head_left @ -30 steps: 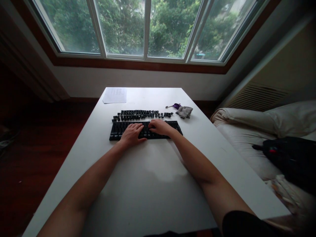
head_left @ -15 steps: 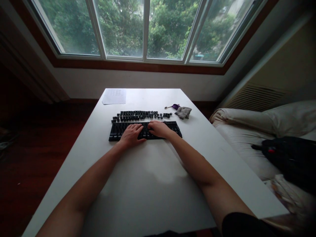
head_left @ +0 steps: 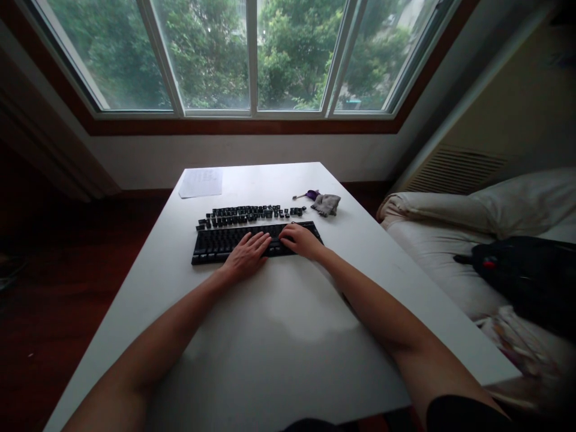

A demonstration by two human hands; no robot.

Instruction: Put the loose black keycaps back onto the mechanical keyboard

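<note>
A black keyboard (head_left: 216, 243) lies across the white table (head_left: 279, 336). My left hand (head_left: 246, 257) rests on its front edge near the middle, fingers stretched flat over the keys. On the keyboard's right part sits my right hand (head_left: 300, 240), fingers curled down onto the keys. Just behind the keyboard, several loose black keycaps (head_left: 252, 213) are laid out in rows.
A sheet of paper (head_left: 201, 182) lies at the table's far left corner. A purple tool (head_left: 308, 194) and a grey cloth (head_left: 326, 204) sit at the far right. A bed with a pillow (head_left: 495, 207) and a black bag (head_left: 531, 279) stands to the right. Windows fill the far wall.
My left hand has slid back toward the keyboard's front edge with fingers spread flatter. My right hand has shifted slightly right along the keys. The camera has tilted a little.
</note>
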